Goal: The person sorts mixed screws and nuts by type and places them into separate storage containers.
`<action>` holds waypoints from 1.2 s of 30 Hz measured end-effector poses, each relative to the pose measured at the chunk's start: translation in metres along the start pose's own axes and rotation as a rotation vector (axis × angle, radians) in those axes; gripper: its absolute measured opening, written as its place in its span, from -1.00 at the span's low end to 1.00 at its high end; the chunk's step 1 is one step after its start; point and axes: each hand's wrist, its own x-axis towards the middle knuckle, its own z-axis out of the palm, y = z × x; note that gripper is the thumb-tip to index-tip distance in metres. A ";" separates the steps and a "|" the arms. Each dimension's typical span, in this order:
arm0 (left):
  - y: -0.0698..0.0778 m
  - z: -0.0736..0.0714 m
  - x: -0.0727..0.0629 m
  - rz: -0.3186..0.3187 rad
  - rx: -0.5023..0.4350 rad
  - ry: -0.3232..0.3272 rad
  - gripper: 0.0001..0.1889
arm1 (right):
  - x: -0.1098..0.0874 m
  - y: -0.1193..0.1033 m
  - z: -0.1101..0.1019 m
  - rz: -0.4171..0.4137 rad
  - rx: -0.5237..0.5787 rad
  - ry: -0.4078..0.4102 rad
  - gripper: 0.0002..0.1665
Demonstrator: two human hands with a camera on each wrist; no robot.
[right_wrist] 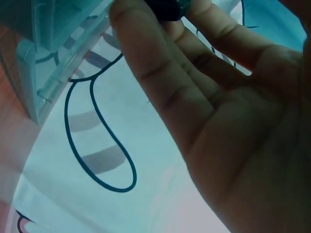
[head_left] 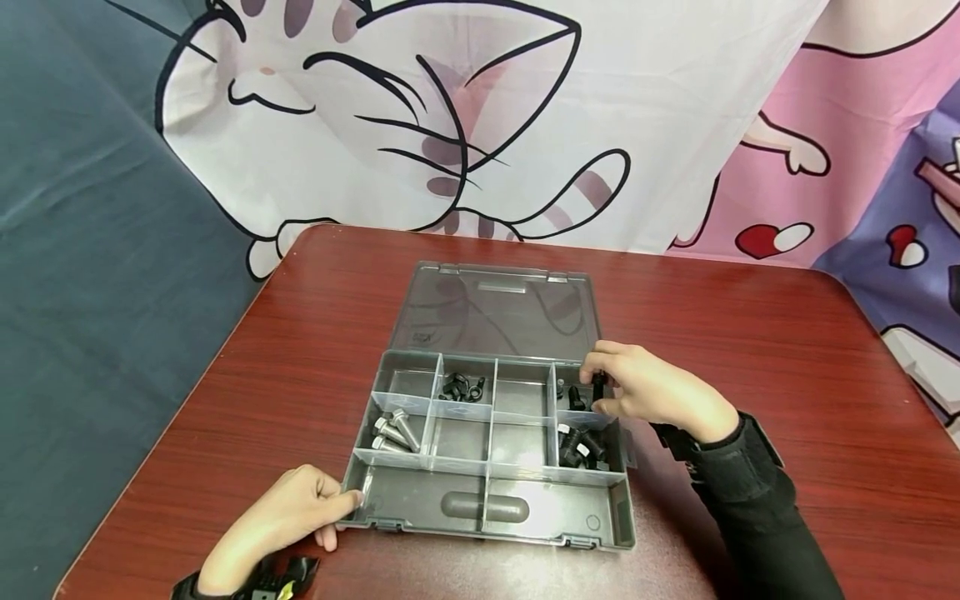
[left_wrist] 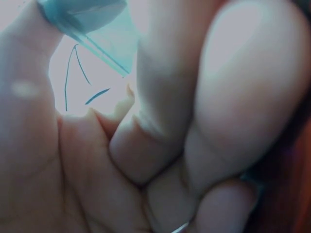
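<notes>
A grey plastic organizer box [head_left: 558, 473] lies on the table with its lid folded back. At its near left corner, my left hand [head_left: 303, 504] pinches the wall, thumb over the rim and fingers curled outside. My right hand [head_left: 637, 387] is over the far right compartment, holding a black bolt [head_left: 597, 387] upright between thumb and fingers. The bolt's dark end [right_wrist: 167, 8] shows at the fingertips in the right wrist view. Another black bolt [head_left: 575, 398] is beside it in that compartment. Curled fingers [left_wrist: 248, 82] fill most of the left wrist view.
Silver bolts [head_left: 390, 432] lie in a left compartment, small black hardware [head_left: 459, 387] in a back one, and several black pieces [head_left: 581, 446] at the right. The see-through lid [head_left: 495, 312] rests behind the box on the red-brown table [head_left: 750, 350]. A cat-print cloth [head_left: 600, 83] hangs behind.
</notes>
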 end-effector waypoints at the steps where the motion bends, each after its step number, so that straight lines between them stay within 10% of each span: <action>1: 0.000 0.000 0.000 0.001 0.003 0.001 -0.51 | 0.001 0.000 0.000 -0.005 -0.004 0.002 -0.68; 36: -0.001 0.001 0.004 0.013 0.016 -0.020 -0.51 | -0.007 0.001 -0.005 0.033 -0.083 0.097 -0.20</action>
